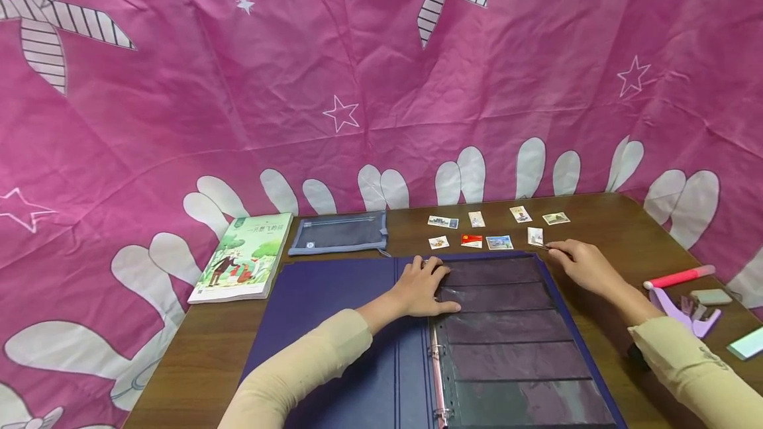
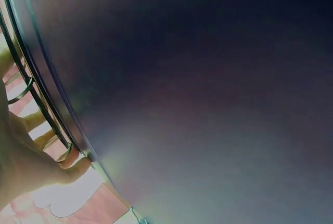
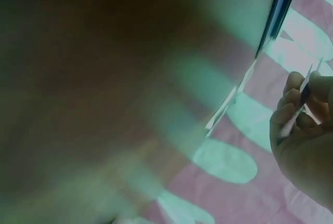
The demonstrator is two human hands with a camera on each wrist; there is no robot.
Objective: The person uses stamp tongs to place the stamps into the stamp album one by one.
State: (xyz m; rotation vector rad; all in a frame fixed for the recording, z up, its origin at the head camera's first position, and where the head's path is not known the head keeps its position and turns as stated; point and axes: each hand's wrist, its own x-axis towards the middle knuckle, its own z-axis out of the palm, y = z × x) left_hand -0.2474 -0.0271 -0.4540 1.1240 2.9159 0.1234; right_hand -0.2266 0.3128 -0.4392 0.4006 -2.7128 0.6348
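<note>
An open blue ring binder [image 1: 334,296] lies on the table, with a dark pocket page [image 1: 507,326] on its right side. My left hand [image 1: 420,288] rests spread on the upper part of the binder, across the ring side of the page. Beyond the binder's upper right corner, my right hand [image 1: 587,270] pinches tweezers [image 3: 303,96] between thumb and fingers. The tweezers' tips are right at a small pale stamp [image 1: 535,236]. Several other stamps lie behind the binder, among them a red one [image 1: 471,241] and a bluish one [image 1: 499,242].
A green-covered book [image 1: 244,257] and a blue mesh zip pouch [image 1: 340,233] lie at the back left. On the right are a red pen [image 1: 679,277], a purple object [image 1: 676,313], an eraser-like block [image 1: 711,296] and a pale green box [image 1: 746,343]. A pink curtain [image 1: 381,85] hangs behind the table.
</note>
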